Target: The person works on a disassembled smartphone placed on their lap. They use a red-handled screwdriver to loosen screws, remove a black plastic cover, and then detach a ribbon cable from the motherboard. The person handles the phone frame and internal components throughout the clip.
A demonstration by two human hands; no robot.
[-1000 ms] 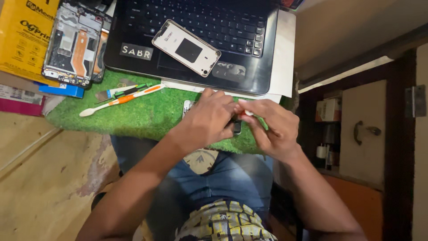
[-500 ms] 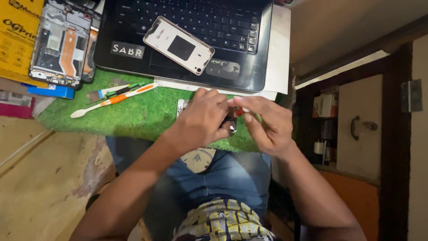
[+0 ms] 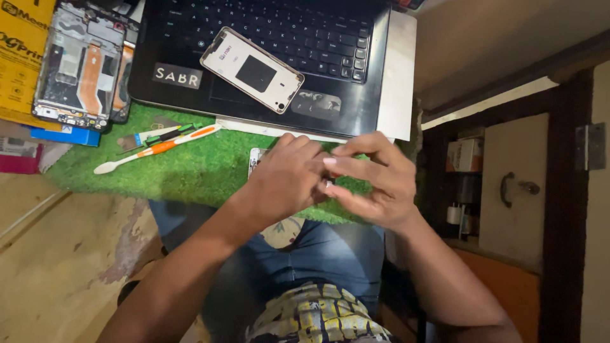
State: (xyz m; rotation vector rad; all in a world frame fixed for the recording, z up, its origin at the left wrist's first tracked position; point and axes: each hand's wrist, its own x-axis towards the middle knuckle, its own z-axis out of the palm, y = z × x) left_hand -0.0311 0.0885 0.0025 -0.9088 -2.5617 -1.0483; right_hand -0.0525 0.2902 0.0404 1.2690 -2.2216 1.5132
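My left hand [image 3: 286, 181] and my right hand [image 3: 375, 184] meet over the near edge of a green turf mat [image 3: 190, 174]. Their fingertips are pinched together on a small dark part, which the fingers almost wholly hide. A small pale piece [image 3: 256, 155] shows on the mat just beyond my left knuckles. A white phone back cover [image 3: 252, 70] lies on the black laptop [image 3: 343, 108] behind the hands. At the far left lies an opened phone [image 3: 79, 67] with its inner boards showing.
An orange and white toothbrush [image 3: 155, 149] and small green-handled tools [image 3: 168, 132] lie on the mat's left part. A yellow box [image 3: 22, 57] and a blue packet [image 3: 67, 135] sit at the left edge. A wooden cabinet [image 3: 508, 190] stands to the right.
My hands have closed tighter together, and the small dark part seen between the fingers earlier is now covered. The view has shifted slightly; the things on the mat and laptop stay put.
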